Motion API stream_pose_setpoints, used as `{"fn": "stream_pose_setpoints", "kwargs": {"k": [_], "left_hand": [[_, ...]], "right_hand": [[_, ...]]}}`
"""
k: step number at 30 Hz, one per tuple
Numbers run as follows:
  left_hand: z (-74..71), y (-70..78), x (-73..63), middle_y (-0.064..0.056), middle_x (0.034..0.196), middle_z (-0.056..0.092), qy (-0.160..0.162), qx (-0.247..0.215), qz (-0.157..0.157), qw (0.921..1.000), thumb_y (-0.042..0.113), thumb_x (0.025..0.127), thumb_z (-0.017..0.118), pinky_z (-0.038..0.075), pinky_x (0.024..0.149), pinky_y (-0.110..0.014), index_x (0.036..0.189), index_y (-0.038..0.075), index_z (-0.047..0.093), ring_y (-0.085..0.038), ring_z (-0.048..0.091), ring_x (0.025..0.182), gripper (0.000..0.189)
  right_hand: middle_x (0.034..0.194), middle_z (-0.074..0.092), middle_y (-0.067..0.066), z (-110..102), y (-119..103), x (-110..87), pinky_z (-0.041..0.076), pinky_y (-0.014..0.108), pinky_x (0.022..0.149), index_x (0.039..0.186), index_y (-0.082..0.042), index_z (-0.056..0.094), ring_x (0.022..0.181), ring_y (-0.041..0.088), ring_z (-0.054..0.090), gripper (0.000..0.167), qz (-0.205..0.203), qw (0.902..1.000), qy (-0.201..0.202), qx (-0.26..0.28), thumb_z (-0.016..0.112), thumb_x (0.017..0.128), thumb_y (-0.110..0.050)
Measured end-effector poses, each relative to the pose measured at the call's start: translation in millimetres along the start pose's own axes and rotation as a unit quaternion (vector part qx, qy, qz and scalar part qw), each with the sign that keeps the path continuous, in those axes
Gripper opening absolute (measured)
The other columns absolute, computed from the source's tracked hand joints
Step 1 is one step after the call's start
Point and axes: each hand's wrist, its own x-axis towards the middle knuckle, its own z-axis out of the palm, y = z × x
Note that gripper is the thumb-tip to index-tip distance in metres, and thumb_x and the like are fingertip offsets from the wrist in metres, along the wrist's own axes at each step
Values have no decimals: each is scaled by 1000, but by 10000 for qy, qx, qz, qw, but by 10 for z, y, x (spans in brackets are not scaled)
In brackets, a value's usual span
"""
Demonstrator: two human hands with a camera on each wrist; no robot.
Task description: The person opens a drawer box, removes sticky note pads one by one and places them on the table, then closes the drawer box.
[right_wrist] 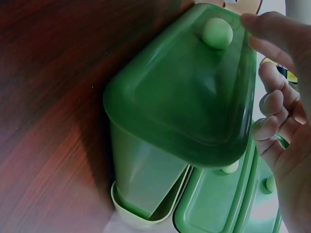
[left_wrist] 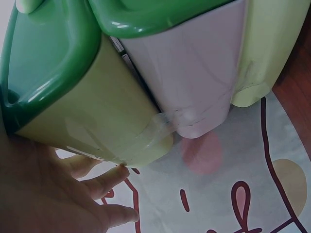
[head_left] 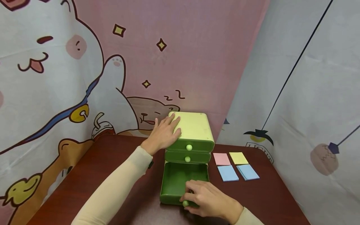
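Observation:
A small drawer cabinet (head_left: 194,125) with a pale yellow-green top and green drawer fronts stands on the table. Its bottom drawer (head_left: 175,178) is pulled far out, the green inside showing; the two upper drawers are in. My left hand (head_left: 164,132) rests on the left part of the cabinet's top with its fingers spread. At the front of the bottom drawer, my right hand (head_left: 209,200) is beside the round light-green knob (head_left: 185,203), fingers loosely bent. In the right wrist view, that knob (right_wrist: 217,33) shows uncovered, and a fingertip lies at the drawer front's edge.
Right of the cabinet lie a pink sticky-note pad (head_left: 221,159), a yellow pad (head_left: 238,158) and two blue pads (head_left: 228,173). The dark red-brown table (head_left: 112,162) meets a cartoon-printed cloth (head_left: 197,62) behind and at the sides.

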Motion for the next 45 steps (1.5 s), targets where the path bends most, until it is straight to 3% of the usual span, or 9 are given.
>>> {"fn": "stream_pose_setpoints", "kwargs": {"k": [6,17,23,38,45], "left_hand": [[-4,0,-4,-9,197,23,21,-60,-6,10000,54,120,31,5,145,-80,186,23,35,-44,28,181,73],[12,-21,3,-9,197,23,14,-7,-4,10000,54,120,29,5,145,-80,186,23,34,-45,30,180,73],[-16,-18,1,-9,197,24,6,61,28,10000,54,120,31,4,145,-79,186,23,36,-44,32,179,73],[-10,-16,18,-10,196,27,67,138,24,9999,53,120,31,7,145,-80,185,21,38,-45,35,178,73],[-3,-2,-2,-10,196,25,45,104,38,9999,53,120,33,6,146,-78,185,22,37,-45,35,178,72]], "right_hand": [[98,58,-14,32,-9,11,40,10,74,110,-33,90,84,1,53,30,-281,9974,-101,-657,107,86,-35],[90,50,-15,95,-14,15,31,14,73,105,-37,91,81,2,43,32,-345,9940,-135,-1024,110,80,-37],[86,45,-13,87,-16,27,21,17,74,101,-34,89,80,3,34,24,-381,9938,-51,-1042,107,85,-31],[83,59,-17,111,43,27,42,22,73,98,-32,86,80,6,52,17,-612,9835,54,-1704,100,89,-30],[79,67,-21,135,64,22,38,23,70,97,-33,84,67,0,62,21,-386,9822,-20,-1840,101,86,-32]]}}
